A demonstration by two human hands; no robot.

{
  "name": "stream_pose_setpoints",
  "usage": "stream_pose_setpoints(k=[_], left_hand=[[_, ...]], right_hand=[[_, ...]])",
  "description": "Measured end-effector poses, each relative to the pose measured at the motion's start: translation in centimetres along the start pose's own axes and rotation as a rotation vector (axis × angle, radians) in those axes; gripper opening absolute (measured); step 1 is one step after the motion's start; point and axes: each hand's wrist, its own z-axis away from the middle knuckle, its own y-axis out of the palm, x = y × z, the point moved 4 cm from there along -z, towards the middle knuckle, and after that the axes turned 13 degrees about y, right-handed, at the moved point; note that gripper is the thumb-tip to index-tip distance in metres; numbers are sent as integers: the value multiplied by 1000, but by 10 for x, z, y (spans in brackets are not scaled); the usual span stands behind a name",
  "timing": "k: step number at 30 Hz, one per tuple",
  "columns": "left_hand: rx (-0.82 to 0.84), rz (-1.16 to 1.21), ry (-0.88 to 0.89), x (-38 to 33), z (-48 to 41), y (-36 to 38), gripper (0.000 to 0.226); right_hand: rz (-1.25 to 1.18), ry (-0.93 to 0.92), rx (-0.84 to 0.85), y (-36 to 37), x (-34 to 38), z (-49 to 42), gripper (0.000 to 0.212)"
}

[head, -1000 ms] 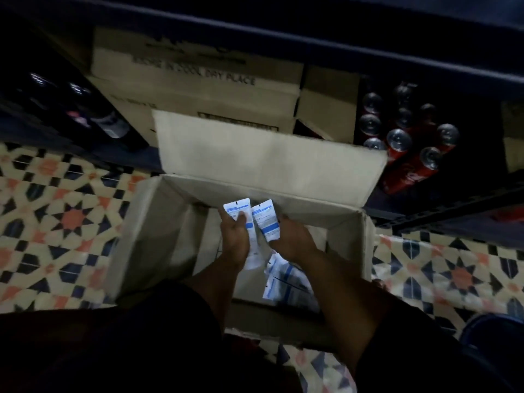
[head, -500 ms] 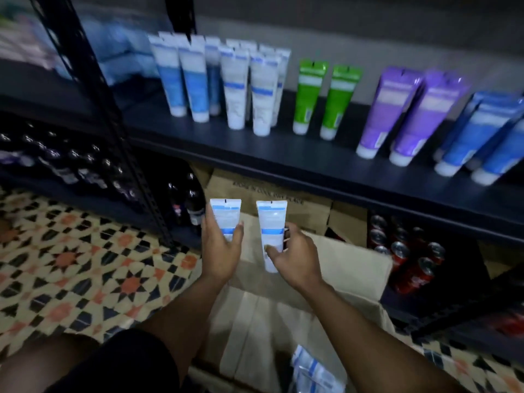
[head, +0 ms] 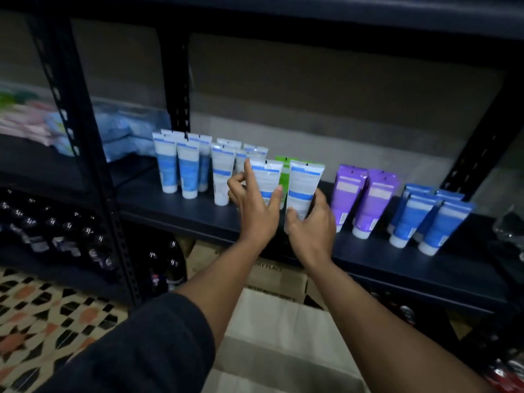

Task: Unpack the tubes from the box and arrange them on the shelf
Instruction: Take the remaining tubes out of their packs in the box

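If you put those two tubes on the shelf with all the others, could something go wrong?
Maybe. The left hand holds the left tube close to the standing white tubes; a bump might tip them like dominoes. The right hand holds the right tube in front of the green tubes, which could get knocked over or hidden. Both held tubes are near the front of the shelf, so one set down tilted might fall off.

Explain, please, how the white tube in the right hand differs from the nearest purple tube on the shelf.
The white tube has a blue band; the purple tube is purple with a pale label. The right hand grips the white tube's lower end; the purple tube stands free on the shelf. Both are upright, crimped end up.
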Motion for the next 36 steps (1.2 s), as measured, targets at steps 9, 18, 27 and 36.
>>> stream_pose_setpoints(k=[9, 18, 27, 36], left_hand=[[32, 5, -86, 15, -2, 49, 84], [-58, 29, -126, 22, -10, 68, 81], [-67, 53, -122, 27, -10, 72, 84], [-71, 35, -143, 27, 13, 55, 81]], right_hand=[[59, 96, 16, 17, -20, -30, 49], [86, 169, -8, 30, -32, -48, 61], [26, 151, -23, 36, -37, -50, 60], [53, 180, 23, 23, -55, -27, 67]])
